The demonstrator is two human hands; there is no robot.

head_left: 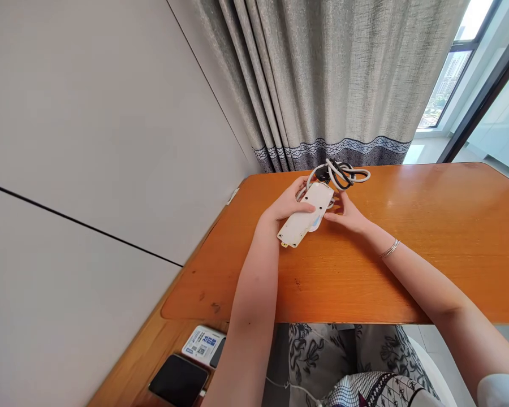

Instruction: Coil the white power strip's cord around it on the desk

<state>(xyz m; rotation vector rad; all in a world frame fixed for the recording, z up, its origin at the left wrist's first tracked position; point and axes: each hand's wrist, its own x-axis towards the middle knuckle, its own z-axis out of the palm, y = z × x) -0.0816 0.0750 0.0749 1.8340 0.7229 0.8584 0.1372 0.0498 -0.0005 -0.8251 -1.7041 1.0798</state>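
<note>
The white, oblong plastic power strip (294, 226) lies slanted in the left hand (289, 200), its near end sticking out below the thumb toward the person. That thumb stretches flat across the strip's face, while the other fingers curl round behind its far edge, so the grasp is closed on it. The left forearm rises steeply to this grip, the wrist bent toward the right.

The right hand (348, 216) stands just beside the strip's other long edge, thumb and fingers parted in a loose curve, thumb pointing at the strip; whether their tips touch it I cannot tell. The right forearm slants in from the lower right, elbow bent, a thin silver bracelet (390, 249) near the wrist.

Just beyond the fingers of both hands sits a looped grey-and-black cable (361, 175), with a black plastic plug (322, 173) near the left fingertips. Beneath the hands spreads an orange-brown wooden table (407, 243).
</note>
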